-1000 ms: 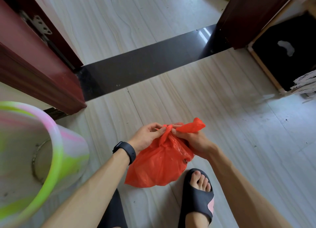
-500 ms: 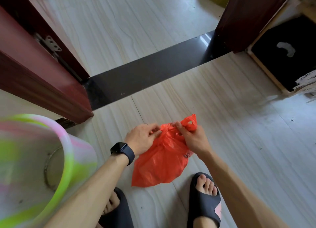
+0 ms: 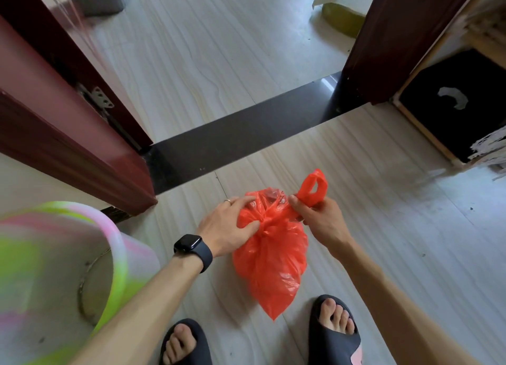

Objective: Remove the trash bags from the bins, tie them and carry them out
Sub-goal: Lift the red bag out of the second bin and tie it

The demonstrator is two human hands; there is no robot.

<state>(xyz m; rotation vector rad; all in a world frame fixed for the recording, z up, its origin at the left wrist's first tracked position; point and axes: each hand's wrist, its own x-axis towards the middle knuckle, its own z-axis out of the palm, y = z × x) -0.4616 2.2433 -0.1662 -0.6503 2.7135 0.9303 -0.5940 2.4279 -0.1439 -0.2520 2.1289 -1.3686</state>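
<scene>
The red bag (image 3: 271, 260) is out of the bin (image 3: 121, 252) and hangs between the two hands, over the floor (image 3: 383, 228) in front of the feet. It is a little way back from the dark sill (image 3: 246, 134) at the floor's door edge. Its pointed tip is low, between the two black slippers (image 3: 336, 340), but I cannot tell if it touches the floor.

The left hand (image 3: 227, 228) is clamped on the bunched top of the bag, with the thumb pressed into the neck. The right hand (image 3: 320, 219) pinches the handle loop (image 3: 315, 186) tight and holds it out to the right. The loop sticks up past the fingers.

This looks like the tying step, and the knot does not look done yet. To do it well, the left hand should squeeze the neck so nothing falls out. The right hand should pull the loop across the neck, tuck it under the other handle and tug it snug. A slow, even pull is best, because a hard yank could rip the bag.

The bag is thin, shiny plastic, all crinkled and soft, so it will stretch and slip a bit. It is fat near the top and narrow at the bottom, like a drop. The bin, by the floor's left edge, is round and smooth, with a pink and green rim. The floor is pale with wavy wood lines, and the sill is dark and glossy.
</scene>
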